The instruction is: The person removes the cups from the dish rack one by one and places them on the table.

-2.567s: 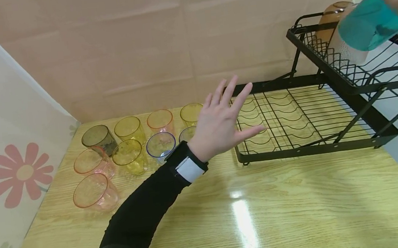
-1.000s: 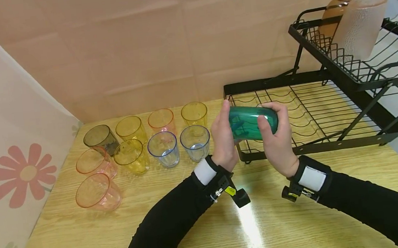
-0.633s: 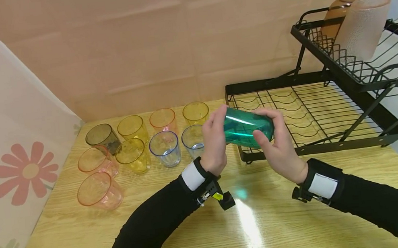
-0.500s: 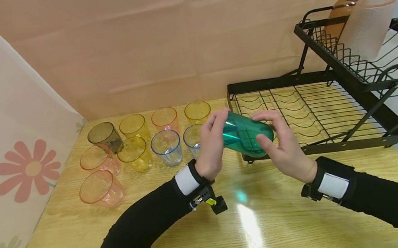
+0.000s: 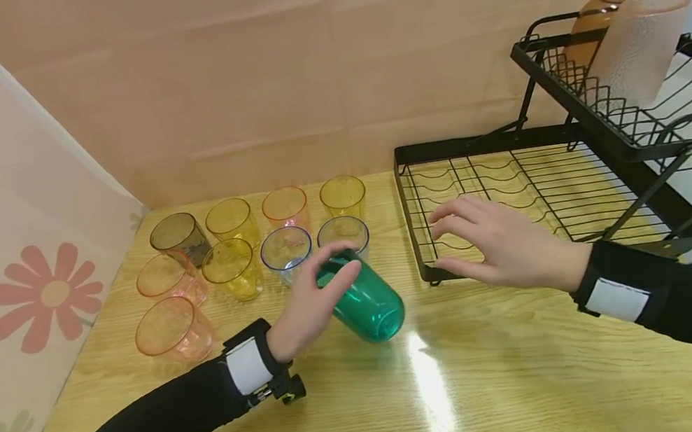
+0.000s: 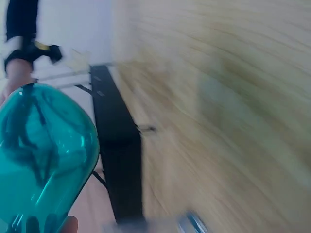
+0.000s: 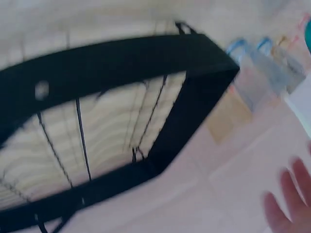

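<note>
In the head view a green see-through tumbler (image 5: 369, 303) hangs tilted above the table, its base toward the lower right. My left hand (image 5: 312, 302) grips it near its upper end, thumb on the near side. The same tumbler (image 6: 46, 150) fills the lower left of the left wrist view. My right hand (image 5: 501, 243) holds nothing; its fingers are spread and slightly bent over the front left part of the black dish rack (image 5: 518, 262). A blue-rimmed glass (image 5: 343, 234) stands just behind the tumbler, and another blue-rimmed glass (image 5: 286, 247) is partly covered by my left hand.
Several yellow, pink and grey glasses, such as the pink glass (image 5: 174, 329), stand at the left of the wooden table (image 5: 495, 369). On the rack's upper tier an orange glass (image 5: 586, 29) and a frosted glass (image 5: 645, 47) stand upside down.
The tumbler came from the upper right into both hands before the rack. My right hand has since let go, and my left hand has carried the tumbler left and toward me.
</note>
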A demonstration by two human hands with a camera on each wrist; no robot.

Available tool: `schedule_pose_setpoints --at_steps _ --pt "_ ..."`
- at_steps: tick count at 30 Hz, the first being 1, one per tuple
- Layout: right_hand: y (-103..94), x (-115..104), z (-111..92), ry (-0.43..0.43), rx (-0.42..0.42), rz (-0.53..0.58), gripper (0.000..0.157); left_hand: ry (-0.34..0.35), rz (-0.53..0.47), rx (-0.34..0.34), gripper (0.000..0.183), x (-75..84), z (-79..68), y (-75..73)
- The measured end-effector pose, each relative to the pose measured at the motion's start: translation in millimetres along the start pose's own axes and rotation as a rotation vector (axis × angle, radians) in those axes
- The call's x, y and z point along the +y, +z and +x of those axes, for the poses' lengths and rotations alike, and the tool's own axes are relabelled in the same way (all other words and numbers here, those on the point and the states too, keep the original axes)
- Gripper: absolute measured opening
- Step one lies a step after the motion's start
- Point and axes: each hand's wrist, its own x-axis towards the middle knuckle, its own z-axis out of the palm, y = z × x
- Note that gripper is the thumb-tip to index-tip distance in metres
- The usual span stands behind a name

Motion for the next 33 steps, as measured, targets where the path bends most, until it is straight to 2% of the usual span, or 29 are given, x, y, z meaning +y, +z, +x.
schedule_pose_setpoints --at_steps 5,8,14,18,26,33 --pt "-17.0 6.7 5.2 0.150 -0.272 -0.146 0.043 -0.009 0.171 0.047 0.031 -16.3 -22.3 -32.6" --pt "-25.1 10.8 7.3 0.195 -0.356 -0.203 0.048 -0.017 0.310 0.077 0.032 -24.4 -33.4 -49.9" --pt "-38.4 22.0 11.5 0.230 -0.402 -0.285 0.054 -0.014 0.586 0.086 0.037 -30.4 -48.7 -74.9" --pt "-50.2 28.8 16.5 0.262 -0.418 -0.340 0.056 -0.001 0.708 0.113 0.039 -31.9 -54.2 -87.8" --pt "-71.6 37.6 23.1 0.314 -0.441 -0.393 0.059 0.008 0.862 0.161 0.043 -35.8 -57.9 -106.8" --pt "-88.5 45.6 31.1 0.386 -0.496 -0.440 0.076 0.052 0.973 0.179 0.044 -44.3 -57.5 -111.3"
